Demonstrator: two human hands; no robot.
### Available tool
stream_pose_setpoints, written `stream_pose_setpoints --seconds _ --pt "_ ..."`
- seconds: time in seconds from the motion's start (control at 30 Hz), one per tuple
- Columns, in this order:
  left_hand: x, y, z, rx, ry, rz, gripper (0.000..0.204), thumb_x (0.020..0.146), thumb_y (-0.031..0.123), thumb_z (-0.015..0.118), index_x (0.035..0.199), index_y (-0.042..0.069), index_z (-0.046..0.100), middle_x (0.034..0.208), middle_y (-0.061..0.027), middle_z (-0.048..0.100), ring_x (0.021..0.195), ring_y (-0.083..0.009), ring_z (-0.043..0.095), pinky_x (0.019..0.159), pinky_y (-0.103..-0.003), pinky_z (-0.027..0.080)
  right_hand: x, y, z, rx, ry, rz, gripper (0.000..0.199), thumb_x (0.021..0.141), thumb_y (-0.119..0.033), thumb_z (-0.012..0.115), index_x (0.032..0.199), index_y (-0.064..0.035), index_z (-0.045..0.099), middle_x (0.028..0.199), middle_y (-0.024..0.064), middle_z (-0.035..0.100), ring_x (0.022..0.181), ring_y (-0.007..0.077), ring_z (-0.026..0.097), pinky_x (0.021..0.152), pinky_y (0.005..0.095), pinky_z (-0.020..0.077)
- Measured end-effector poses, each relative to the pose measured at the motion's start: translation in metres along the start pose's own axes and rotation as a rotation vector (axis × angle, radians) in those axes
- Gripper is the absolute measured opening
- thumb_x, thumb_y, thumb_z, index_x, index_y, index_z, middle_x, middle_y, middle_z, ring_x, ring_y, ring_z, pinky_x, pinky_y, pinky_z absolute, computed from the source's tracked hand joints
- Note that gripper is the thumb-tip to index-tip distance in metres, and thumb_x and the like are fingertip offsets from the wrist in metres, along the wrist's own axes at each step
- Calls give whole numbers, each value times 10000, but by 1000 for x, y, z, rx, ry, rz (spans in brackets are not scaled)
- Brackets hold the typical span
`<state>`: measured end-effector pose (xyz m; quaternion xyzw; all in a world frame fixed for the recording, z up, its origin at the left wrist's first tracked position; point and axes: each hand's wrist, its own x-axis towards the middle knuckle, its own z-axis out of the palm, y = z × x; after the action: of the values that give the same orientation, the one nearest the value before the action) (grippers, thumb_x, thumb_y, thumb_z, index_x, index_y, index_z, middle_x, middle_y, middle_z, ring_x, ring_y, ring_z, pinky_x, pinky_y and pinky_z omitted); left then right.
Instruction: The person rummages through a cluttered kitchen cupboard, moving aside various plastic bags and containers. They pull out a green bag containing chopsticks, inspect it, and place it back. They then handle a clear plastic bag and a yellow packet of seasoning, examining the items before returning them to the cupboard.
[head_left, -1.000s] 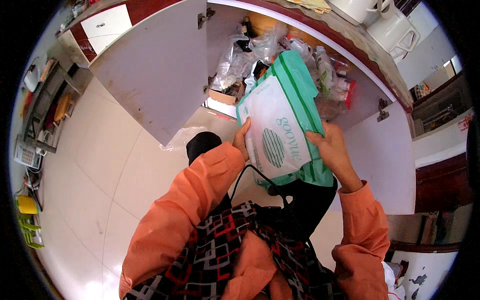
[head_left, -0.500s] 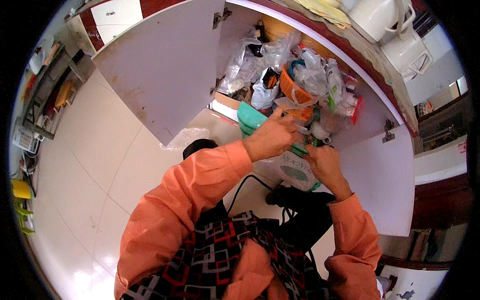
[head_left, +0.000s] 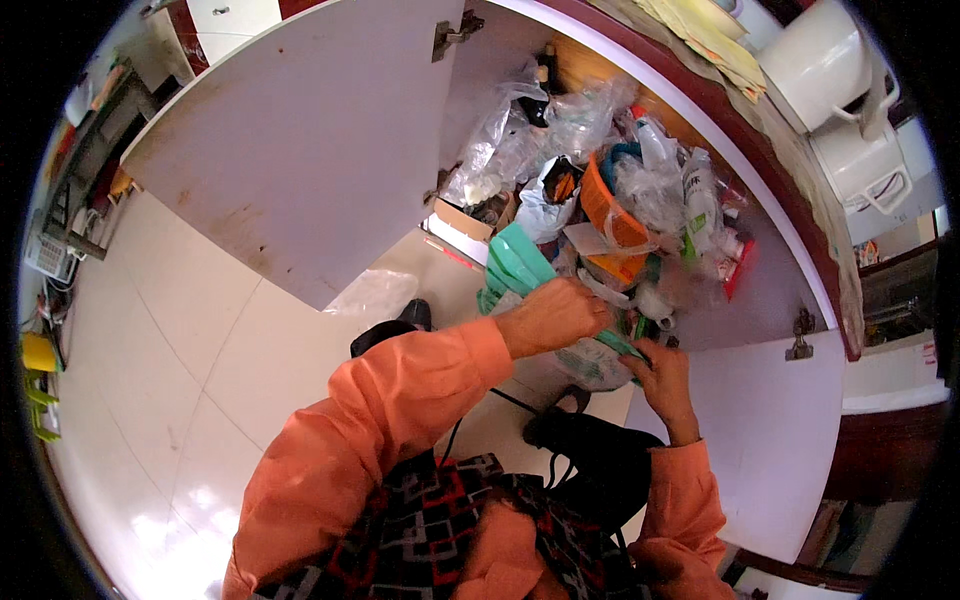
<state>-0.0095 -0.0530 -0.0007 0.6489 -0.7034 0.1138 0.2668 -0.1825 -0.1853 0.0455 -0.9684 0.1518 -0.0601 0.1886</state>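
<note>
A green and clear plastic bag (head_left: 520, 262) is stretched between my two hands in front of the open low cupboard. My left hand (head_left: 560, 315) is closed on its upper edge, with the green part hanging out to the left. My right hand (head_left: 662, 372) pinches the other end of the green edge between thumb and fingers. Below the hands hangs the bag's clear, printed part, partly hidden by my left hand. Behind it, an orange plastic basket (head_left: 612, 205) sits in the cupboard, stuffed with crumpled clear bags.
Crumpled clear bags (head_left: 590, 115), a dark bottle (head_left: 536, 105) and a small cardboard box (head_left: 470, 218) crowd the cupboard. Its left door (head_left: 300, 150) and right door (head_left: 750, 430) stand open on both sides. A clear bag (head_left: 372, 296) lies on the tiled floor. White jugs (head_left: 820, 65) stand on the counter.
My right hand has moved slightly lower, and the green edge now runs more taut between both hands. The view has shifted, so the cupboard appears lower and further right.
</note>
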Motion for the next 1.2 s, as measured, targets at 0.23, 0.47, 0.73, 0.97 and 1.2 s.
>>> stream_pose_setpoints --seconds 0.23,0.47,0.73,0.97,1.2 --pt "3 -34 -4 86 91 -101 58 676 120 530 730 98 531 707 -47 561 700 -225 581 629 -340 466 29 50 24 80 229 -53 107 770 -89 577 804 10 597 598 122 551 526 169 534 536 280 414" --pt "0 -65 -24 80 196 -271 101 674 111 539 770 88 559 698 -70 575 659 -243 585 571 -349 459 83 39 36 568 385 141 123 793 -142 572 817 -22 591 806 82 596 677 168 555 623 279 450" --pt "5 -76 -23 -215 371 -633 134 748 107 548 862 43 582 769 -142 600 703 -312 591 596 -388 455 46 116 138 1442 -192 653 260 852 -185 495 1074 -50 505 1011 117 580 893 236 563 777 373 470" --pt "26 -63 -1 -697 527 -745 97 753 57 585 836 8 576 735 -137 591 651 -238 590 586 -329 445 92 36 210 1457 -404 334 507 883 -368 461 1287 -106 301 1304 97 352 1156 268 412 958 395 370" --pt "21 -66 -2 -1608 532 -886 117 802 96 572 892 22 583 775 -18 597 720 -115 564 643 -240 456 104 22 226 2040 208 294 631 868 -513 371 1366 -169 194 1367 58 286 1225 260 326 1009 434 296"
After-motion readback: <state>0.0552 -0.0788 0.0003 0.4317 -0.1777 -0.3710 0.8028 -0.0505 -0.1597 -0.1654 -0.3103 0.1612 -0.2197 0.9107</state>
